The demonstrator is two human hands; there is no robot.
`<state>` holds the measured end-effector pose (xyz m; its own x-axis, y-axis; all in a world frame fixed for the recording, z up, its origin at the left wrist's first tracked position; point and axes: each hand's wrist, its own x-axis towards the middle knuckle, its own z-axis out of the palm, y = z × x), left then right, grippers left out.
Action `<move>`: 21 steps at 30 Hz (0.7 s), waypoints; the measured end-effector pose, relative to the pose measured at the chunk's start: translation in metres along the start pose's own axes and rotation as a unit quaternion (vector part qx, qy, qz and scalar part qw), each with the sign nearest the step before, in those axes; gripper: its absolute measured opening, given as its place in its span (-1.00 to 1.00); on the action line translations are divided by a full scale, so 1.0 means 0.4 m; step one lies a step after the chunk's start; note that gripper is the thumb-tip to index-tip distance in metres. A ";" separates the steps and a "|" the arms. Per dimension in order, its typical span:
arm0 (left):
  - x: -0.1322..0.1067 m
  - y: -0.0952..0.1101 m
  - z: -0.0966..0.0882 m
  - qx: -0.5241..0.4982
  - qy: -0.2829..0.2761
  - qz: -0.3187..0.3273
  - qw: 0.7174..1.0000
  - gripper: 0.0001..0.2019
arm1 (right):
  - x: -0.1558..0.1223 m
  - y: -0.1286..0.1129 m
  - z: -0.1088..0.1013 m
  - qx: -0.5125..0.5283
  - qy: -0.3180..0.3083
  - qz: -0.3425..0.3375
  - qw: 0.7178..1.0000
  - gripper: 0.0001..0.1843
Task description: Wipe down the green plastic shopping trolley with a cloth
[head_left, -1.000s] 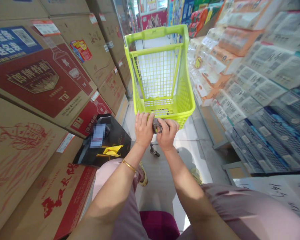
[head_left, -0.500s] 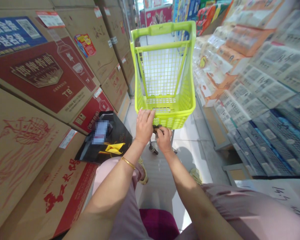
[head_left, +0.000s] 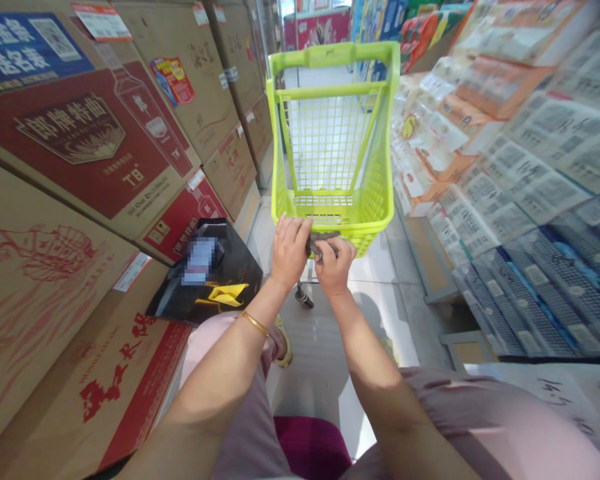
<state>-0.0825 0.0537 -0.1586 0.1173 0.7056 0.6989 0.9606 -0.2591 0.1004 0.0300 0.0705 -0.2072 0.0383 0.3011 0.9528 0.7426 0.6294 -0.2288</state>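
Note:
A lime-green plastic shopping cart [head_left: 373,228] stands in front of my knees, its basket facing me. My left hand [head_left: 289,252] grips the near rim, with the fingers bent over its top edge. Close beside it, my right hand [head_left: 337,268] is closed on a crumpled dark grey cloth [head_left: 325,247], which lies against the same rim. Part of the cloth is hidden behind my right fingers. Below the basket, one black caster [head_left: 304,297] shows on the floor.
Stacked cardboard cartons [head_left: 80,133] line the left side, with a black bag [head_left: 225,267] on the floor before them. Packaged goods [head_left: 510,173] fill sloping shelves on the right. A magenta seat [head_left: 310,447] shows between my legs on the tiled floor.
My right hand has moved slightly up and to the right along the rim, and more of the grey cloth shows. My left hand keeps its place.

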 end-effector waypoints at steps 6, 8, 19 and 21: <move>0.003 -0.007 0.004 0.004 0.012 0.009 1.000 -0.71 | -0.056 0.011 -0.014 0.019 -0.052 -0.008 0.998 -0.81; 0.002 -0.005 0.003 0.008 0.014 0.014 1.000 -0.72 | -0.041 0.014 -0.022 0.025 -0.021 0.000 0.999 -0.82; 0.003 0.006 0.005 -0.013 0.012 0.008 1.000 -0.71 | -0.048 -0.001 -0.002 -0.084 0.036 0.108 0.990 -0.77; 0.004 0.006 0.006 -0.022 0.020 0.009 1.000 -0.71 | -0.066 -0.020 0.005 -0.082 0.005 0.107 0.991 -0.68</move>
<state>-0.0793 0.0557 -0.1591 0.1238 0.6742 0.7281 0.9465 -0.3006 0.1174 0.0218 0.0590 -0.2308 0.2122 0.4074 0.8883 0.8158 0.4266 -0.3905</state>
